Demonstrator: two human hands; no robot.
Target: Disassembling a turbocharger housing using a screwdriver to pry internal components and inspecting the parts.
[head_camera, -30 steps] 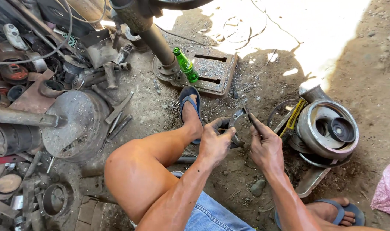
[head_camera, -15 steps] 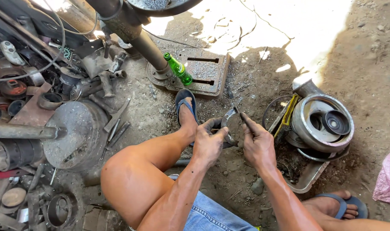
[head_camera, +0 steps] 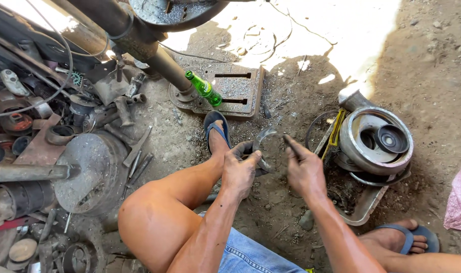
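Head view: left hand [head_camera: 239, 172] clamped on curved metal half-ring [head_camera: 263, 146], held above dirt; right hand [head_camera: 303, 169] closed round thin tool [head_camera: 289, 144] — tip just right of ring. Greasy fingers — ring could slip, I judge

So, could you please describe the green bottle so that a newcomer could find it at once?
Start at the thick rusty pole slanting down to a flat metal base plate on the dirt. The green bottle lies tilted at the pole's foot, just beyond the blue sandal. It is the only bright green glass among grey, rusty parts.
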